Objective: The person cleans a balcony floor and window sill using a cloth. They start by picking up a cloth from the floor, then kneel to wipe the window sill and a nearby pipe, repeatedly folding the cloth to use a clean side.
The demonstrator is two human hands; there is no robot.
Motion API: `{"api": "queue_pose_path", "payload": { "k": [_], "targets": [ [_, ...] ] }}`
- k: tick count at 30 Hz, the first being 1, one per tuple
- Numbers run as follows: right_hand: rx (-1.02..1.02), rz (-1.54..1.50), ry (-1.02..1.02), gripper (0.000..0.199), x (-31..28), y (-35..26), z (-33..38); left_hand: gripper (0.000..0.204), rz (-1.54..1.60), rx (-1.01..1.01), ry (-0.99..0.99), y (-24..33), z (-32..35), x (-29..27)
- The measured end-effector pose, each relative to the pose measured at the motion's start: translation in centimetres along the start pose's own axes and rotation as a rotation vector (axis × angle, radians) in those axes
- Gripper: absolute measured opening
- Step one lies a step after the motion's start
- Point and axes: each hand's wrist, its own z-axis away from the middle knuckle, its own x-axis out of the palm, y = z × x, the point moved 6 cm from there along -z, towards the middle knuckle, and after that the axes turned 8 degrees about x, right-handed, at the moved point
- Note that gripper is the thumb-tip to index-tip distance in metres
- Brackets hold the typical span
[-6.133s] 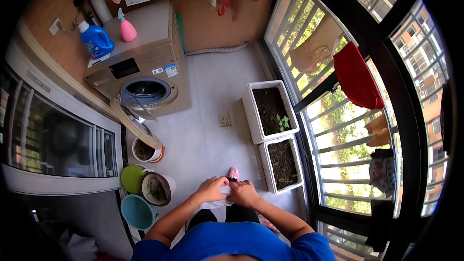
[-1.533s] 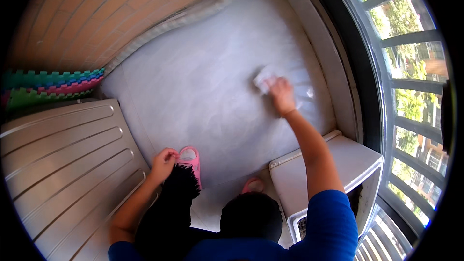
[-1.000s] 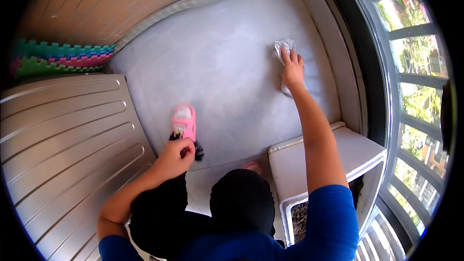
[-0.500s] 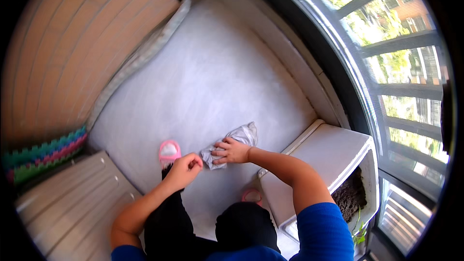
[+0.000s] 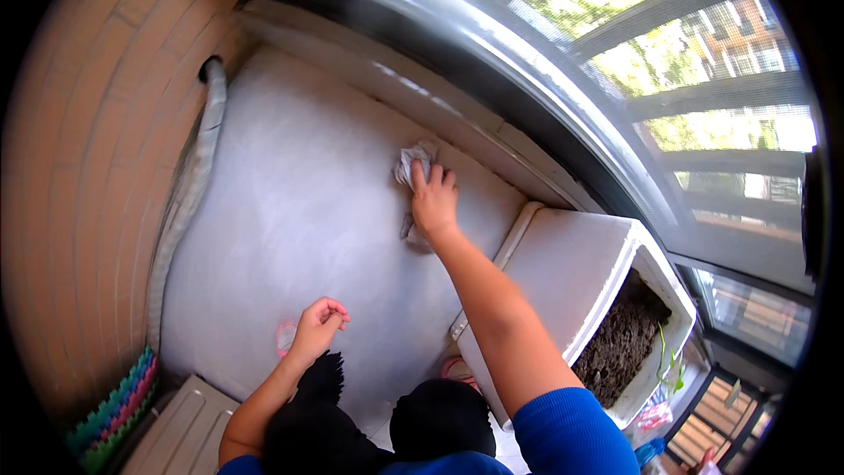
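My right hand (image 5: 433, 202) is stretched forward and presses a crumpled grey-white cloth (image 5: 411, 167) flat on the pale grey floor (image 5: 299, 211), close to the raised ledge under the window. My left hand (image 5: 318, 325) hangs low near my knee with its fingers loosely curled and nothing in it. Just left of it a pink slipper (image 5: 286, 337) shows on the floor, partly hidden by the hand.
A white planter box (image 5: 580, 273) filled with dark soil and a small green shoot stands at my right. A grey hose (image 5: 198, 167) runs along the brick wall (image 5: 97, 149) on the left. A colourful foam mat (image 5: 110, 413) and a ribbed grey panel (image 5: 185, 435) lie at lower left.
My right hand has pushed the cloth forward, away from my body toward the window ledge. My left hand has let go of the cloth and stayed near the pink slipper.
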Motion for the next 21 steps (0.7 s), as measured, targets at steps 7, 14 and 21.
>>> {"api": "queue_pose_path", "payload": {
  "k": [7,14,21],
  "targets": [
    [0.501,-0.066,-0.016,0.051,0.5,8.8,3.9,0.011,0.022,-0.050,-0.080,0.2,-2.8,1.2],
    [0.199,0.053,-0.204,0.054,1.9,1.3,11.4,0.010,0.017,-0.030,-0.202,-0.1,-4.7,3.4],
    [0.328,-0.253,-0.175,0.047,-0.6,1.4,9.2,0.009,0.007,0.015,-0.245,1.5,-4.2,3.4]
  ]
}}
